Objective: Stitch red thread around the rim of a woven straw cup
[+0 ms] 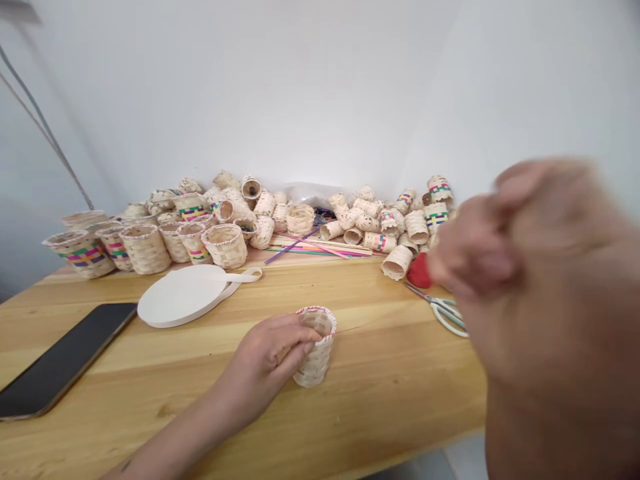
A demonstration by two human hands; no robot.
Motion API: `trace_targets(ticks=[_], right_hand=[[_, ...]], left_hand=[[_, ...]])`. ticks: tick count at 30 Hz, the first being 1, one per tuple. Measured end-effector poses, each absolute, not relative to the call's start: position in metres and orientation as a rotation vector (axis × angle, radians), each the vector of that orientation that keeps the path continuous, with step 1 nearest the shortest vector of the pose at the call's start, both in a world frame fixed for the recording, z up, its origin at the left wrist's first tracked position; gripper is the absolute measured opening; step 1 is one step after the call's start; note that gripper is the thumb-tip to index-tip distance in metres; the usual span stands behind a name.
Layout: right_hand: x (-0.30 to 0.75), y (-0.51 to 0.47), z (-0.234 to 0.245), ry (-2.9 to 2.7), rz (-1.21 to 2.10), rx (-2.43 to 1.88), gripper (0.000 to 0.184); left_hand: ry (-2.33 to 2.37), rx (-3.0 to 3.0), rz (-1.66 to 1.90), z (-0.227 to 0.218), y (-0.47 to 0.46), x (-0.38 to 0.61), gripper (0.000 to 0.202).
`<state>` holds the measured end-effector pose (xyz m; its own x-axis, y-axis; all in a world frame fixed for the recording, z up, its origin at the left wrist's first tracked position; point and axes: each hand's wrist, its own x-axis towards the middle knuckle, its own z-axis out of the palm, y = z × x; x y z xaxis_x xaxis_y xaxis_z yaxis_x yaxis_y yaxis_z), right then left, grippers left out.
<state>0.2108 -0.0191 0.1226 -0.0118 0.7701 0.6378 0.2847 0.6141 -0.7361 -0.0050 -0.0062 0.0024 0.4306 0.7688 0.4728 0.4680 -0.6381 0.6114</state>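
Note:
A small woven basket (315, 367) of pale strips stands upright on the table, its rim bound with red and white stitching. My left hand (273, 350) grips that rim from the left, thumb outside and fingertips at the opening. Up at the right, close to the camera, is my right hand (480, 247), smeared by motion. Its fingers are curled closed, and whatever they may hold is too blurred to see. Behind it are scissors (447, 317) with pale handles and a red object (419, 271), both partly covered.
Several finished-looking woven baskets (145, 250) stand at the back left. More small baskets (367, 220) lie heaped along the wall, with coloured strips (320, 247) between. A white roll of flat strip (183, 293) and a black phone (65, 360) lie at the left.

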Motion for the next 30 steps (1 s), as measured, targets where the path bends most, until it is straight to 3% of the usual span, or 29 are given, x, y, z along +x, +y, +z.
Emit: trace_targets(ticks=[2, 6, 10, 16, 30], right_hand=[[0.205, -0.023, 0.097, -1.589, 0.668, -0.829, 0.014], [0.201, -0.029, 0.04, -1.85, 0.834, -1.021, 0.014], [0.197, -0.028, 0.007, -1.956, 0.708, -1.172, 0.012], [0.193, -0.022, -0.002, -2.031, 0.409, -1.141, 0.013], [0.191, -0.022, -0.001, -2.073, 0.422, -1.137, 0.016]], left_hand=[[1.106, 2.246, 1.053, 0.003, -0.006, -0.004, 0.016], [1.247, 2.138, 0.991, 0.005, -0.005, -0.004, 0.01], [1.261, 2.136, 0.945, 0.008, -0.004, -0.005, 0.018], [1.207, 2.167, 0.943, 0.009, -0.003, -0.006, 0.019], [1.204, 2.179, 0.948, 0.008, -0.004, -0.007, 0.02]])
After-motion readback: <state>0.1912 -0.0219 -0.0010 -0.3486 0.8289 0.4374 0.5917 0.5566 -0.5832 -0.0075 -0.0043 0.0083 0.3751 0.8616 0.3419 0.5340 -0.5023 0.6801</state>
